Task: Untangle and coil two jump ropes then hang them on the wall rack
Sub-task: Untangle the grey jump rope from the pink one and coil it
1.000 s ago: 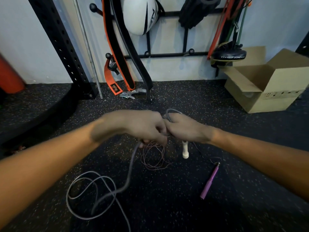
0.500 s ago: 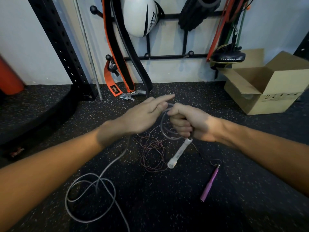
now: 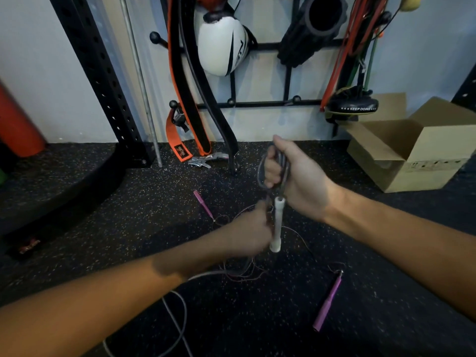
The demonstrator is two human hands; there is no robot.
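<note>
- Over the middle of the floor [image 3: 128, 202], the right hand [image 3: 296, 181] is closed round a small bundle of loops of the grey rope [image 3: 281, 162]. The white handle [image 3: 277, 225] hangs straight down below it.
- Just nearer, the left hand [image 3: 247, 235] is blurred. Its fingers curl toward the rope beside the white handle, but I cannot tell whether they grip it.
- The rest of the grey rope trails away near-left on the floor in a loose loop. The thin pink rope [image 3: 242, 275] lies tangled under the hands, with the far purple handle [image 3: 203, 204] to their left and the near purple handle [image 3: 327, 304] to their right.
- The step looks like coiling the grey rope. Match each loop to the last and lay it flat in the right palm. Let the left hand slide along the slack (so twists run out to the free end), lifting it clear of the pink tangle.
- There is open floor near and left. The cardboard box [image 3: 412, 155] hems in the far right and the black upright [image 3: 103, 86] the far left. The wall rack [image 3: 257, 104] is crowded above, so the bare pegs on its lower bar look the easier target.
</note>
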